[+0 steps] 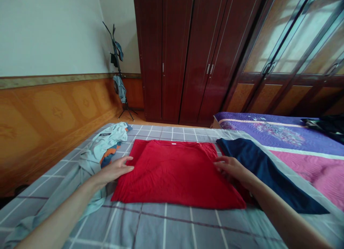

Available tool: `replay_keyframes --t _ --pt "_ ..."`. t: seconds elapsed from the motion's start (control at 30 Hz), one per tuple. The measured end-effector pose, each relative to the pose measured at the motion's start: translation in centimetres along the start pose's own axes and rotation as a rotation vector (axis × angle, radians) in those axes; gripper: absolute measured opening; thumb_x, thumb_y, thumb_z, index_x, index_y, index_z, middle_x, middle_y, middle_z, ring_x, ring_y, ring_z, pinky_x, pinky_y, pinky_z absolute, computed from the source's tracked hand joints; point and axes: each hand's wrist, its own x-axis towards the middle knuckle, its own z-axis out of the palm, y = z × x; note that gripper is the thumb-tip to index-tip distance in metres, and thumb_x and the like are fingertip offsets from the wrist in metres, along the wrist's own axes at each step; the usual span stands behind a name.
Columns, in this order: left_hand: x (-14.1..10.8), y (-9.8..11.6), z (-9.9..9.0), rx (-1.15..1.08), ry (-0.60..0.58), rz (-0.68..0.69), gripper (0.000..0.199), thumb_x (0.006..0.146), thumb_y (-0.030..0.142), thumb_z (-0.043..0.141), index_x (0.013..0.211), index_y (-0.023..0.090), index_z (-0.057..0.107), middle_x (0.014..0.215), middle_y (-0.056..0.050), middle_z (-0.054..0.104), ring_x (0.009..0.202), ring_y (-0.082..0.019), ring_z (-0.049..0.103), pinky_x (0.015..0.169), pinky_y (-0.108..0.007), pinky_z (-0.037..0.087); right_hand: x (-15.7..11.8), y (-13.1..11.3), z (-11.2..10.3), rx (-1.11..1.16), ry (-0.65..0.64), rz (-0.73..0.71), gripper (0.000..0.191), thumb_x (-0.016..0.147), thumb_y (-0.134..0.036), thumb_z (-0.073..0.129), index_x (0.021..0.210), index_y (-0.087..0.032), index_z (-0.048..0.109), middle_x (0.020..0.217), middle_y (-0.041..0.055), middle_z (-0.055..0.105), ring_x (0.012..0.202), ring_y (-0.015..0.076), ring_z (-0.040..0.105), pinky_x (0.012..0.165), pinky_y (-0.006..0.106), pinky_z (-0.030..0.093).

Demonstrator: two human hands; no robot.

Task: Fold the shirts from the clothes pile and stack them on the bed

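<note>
A red shirt (177, 173) lies folded into a wide, flat shape on a grey checked bedsheet (150, 227), its neckline and small white label at the far edge. My left hand (116, 169) rests at the shirt's left edge, fingers apart, holding nothing. Over the shirt's right edge is my right hand (231, 167), its fingers spread and not gripping; its underside is hidden. Beside it on the right lies a dark blue garment (266, 170). Some dark red cloth shows beneath my right wrist.
Pale green and grey clothes (90, 159) lie along the bed's left side, with an orange and blue piece among them. To the right is a purple and pink bed cover (285, 134). A coat rack (118, 59) and dark red wardrobe (185, 59) stand beyond the bed.
</note>
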Motion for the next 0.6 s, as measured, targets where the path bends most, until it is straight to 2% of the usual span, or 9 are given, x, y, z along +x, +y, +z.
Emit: replay_keyframes --t 0.13,0.2,0.27,0.43,0.6 --pt "-3.7 -1.0 0.1 0.038 0.029 -0.030 0.074 0.070 0.055 0.064 0.129 0.016 0.043 0.095 -0.007 0.069 0.102 -0.027 0.062 0.090 -0.034 0.043 -3.9 3.7 -1.2 -0.011 -0.043 -0.106 0.038 0.072 -0.036 0.064 0.103 -0.014 0.062 0.072 0.0044 0.068 0.062 0.0171 0.064 0.049 0.024 0.049" --pt "-4.6 -1.4 0.7 0.020 0.051 -0.021 0.077 0.068 0.056 0.065 0.129 0.016 0.043 0.094 -0.007 0.069 0.100 -0.027 0.063 0.089 -0.035 0.044 -5.3 5.1 -1.1 -0.054 -0.038 -0.179 0.039 0.073 -0.037 0.060 0.105 -0.015 0.063 0.075 0.0049 0.069 0.072 0.0208 0.067 0.056 0.026 0.052" --pt "-4.9 -1.8 1.4 -0.015 0.055 -0.002 0.080 0.066 0.057 0.065 0.129 0.015 0.041 0.092 -0.007 0.070 0.096 -0.027 0.065 0.088 -0.036 0.045 -6.2 5.9 -0.8 -0.134 0.001 -0.233 0.038 0.075 -0.037 0.058 0.106 -0.016 0.064 0.071 0.0038 0.069 0.072 0.0217 0.067 0.055 0.027 0.052" --pt "-4.6 -2.7 1.8 -0.026 0.067 0.049 0.074 0.066 0.057 0.063 0.124 0.015 0.044 0.079 -0.004 0.069 0.083 -0.027 0.068 0.079 -0.036 0.048 -6.9 5.7 -0.7 -0.254 0.086 -0.263 0.036 0.074 -0.032 0.054 0.105 -0.017 0.065 0.064 0.0011 0.067 0.064 0.0205 0.066 0.052 0.026 0.049" --pt "-4.7 -3.2 1.0 0.070 0.142 0.068 0.060 0.069 0.050 0.060 0.118 0.016 0.050 0.074 -0.002 0.068 0.075 -0.025 0.067 0.071 -0.033 0.048 -7.0 5.3 -1.8 -0.323 0.173 -0.280 0.033 0.073 -0.030 0.054 0.101 -0.020 0.067 0.073 0.0026 0.071 0.068 0.0216 0.068 0.055 0.026 0.050"
